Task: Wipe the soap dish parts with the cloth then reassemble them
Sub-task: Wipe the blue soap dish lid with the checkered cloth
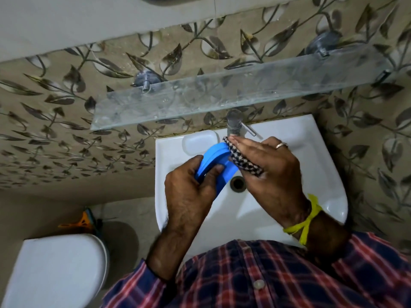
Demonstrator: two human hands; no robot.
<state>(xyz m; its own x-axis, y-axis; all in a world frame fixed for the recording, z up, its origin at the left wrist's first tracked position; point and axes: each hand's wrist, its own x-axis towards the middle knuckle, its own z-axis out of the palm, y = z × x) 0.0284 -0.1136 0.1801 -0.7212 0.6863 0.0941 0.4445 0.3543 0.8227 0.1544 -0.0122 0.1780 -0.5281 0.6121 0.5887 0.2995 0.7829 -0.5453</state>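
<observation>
Left hand (189, 181): fingers and thumb curled around the near end of the blue oval plastic soap dish (213, 161), held tilted above the white ceramic basin (289, 134), just left of its drain (238, 184). Right hand (266, 161): fingers straight, pressing the black-and-white checked woven cloth (240, 158) flat against the dish's far right edge. The dish appears light, rigid and probably slippery when wet; grip it by the rim across its width. The cloth is soft and conforms readily. Whether both dish parts are stacked cannot be determined.
</observation>
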